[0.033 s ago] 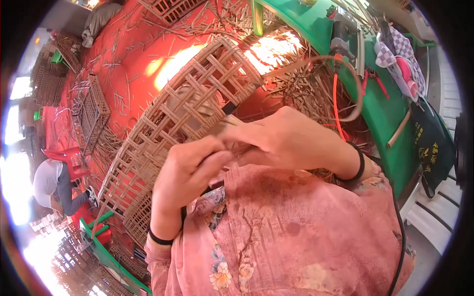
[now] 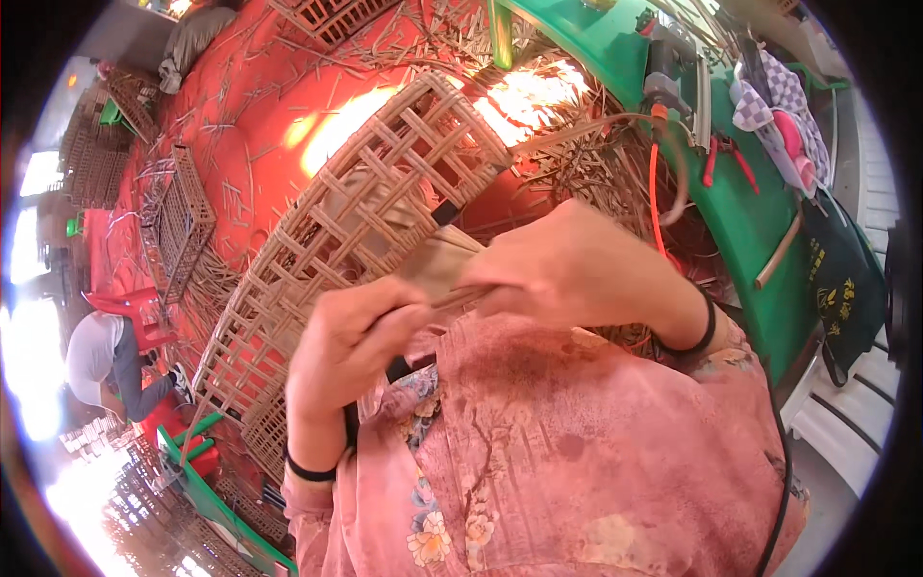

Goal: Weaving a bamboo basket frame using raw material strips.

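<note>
A large woven rattan panel (image 2: 380, 197) with an open lattice leans across my lap and slants up toward the far side. At its near edge, my left hand (image 2: 356, 337) is closed, with fingertips pinching around a thin brown cane strip (image 2: 471, 291). Opposite it, my right hand (image 2: 567, 269) is also closed on that strip, which spans the small gap between the hands. Both hands are slightly blurred. A small dark band (image 2: 445, 213) sits on the panel's edge just beyond them. From the panel's far corner, a cane length (image 2: 586, 127) curves out to the right.
A green table (image 2: 716, 202) at right holds red-handled pliers (image 2: 726, 165), a power tool (image 2: 670, 72) and an orange hose (image 2: 656, 192). Cane scraps (image 2: 577, 163) litter the red floor (image 2: 221, 96). More woven pieces (image 2: 178, 221) and a seated person (image 2: 101, 356) are at left.
My hands have drawn a little apart, the left one moving left, and the cane strip between them shows more. The curved cane at right has swung inward and is blurred.
</note>
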`<state>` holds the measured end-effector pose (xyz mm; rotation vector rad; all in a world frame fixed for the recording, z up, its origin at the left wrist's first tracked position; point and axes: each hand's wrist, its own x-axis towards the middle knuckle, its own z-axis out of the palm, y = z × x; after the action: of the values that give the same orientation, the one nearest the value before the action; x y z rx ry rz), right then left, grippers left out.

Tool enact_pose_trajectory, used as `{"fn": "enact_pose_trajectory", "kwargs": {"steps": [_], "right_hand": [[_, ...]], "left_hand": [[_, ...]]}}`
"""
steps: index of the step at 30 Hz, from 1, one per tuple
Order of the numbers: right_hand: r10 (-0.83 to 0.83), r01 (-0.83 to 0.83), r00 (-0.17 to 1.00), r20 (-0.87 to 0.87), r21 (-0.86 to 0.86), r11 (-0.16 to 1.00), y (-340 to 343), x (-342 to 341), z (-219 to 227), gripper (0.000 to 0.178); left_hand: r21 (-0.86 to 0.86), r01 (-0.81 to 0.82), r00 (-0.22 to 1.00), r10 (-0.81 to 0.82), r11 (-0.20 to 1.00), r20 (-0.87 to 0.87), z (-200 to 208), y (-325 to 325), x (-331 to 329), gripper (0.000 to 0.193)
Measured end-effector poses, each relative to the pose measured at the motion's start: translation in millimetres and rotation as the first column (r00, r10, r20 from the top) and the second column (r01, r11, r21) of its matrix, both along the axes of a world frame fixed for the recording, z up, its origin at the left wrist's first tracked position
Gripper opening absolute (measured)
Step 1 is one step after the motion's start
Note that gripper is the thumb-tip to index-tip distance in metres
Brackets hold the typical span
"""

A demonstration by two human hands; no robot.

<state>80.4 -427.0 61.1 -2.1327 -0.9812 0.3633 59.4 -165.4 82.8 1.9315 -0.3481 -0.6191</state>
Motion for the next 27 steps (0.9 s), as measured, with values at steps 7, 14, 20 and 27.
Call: {"fn": "enact_pose_trajectory", "kwargs": {"steps": [7, 14, 20, 27], "right_hand": [[-0.213, 0.210, 0.977, 0.028, 0.087, 0.974, -70, 31, -6, 0.012], [-0.140, 0.128, 0.987, 0.076, 0.146, 0.981, 6, 7, -19, 0.034], [-0.153, 0.140, 0.978, 0.140, 0.101, 0.985, -13, 9, -24, 0.024], [-0.260, 0.240, 0.960, 0.105, 0.172, 0.955, -16, 13, -33, 0.015]], "left_hand": [[0.193, -0.327, 0.924, 0.356, 0.925, -0.140, -5, 83, -24, 0.018], [0.200, -0.121, 0.990, 0.133, 0.972, -0.043, -15, -7, 6, 0.012], [0.132, 0.003, 1.000, -0.003, 0.991, -0.004, -25, -11, 22, 0.012], [0.065, 0.040, 0.997, -0.044, 0.997, 0.061, -35, -37, 35, 0.014]]}}
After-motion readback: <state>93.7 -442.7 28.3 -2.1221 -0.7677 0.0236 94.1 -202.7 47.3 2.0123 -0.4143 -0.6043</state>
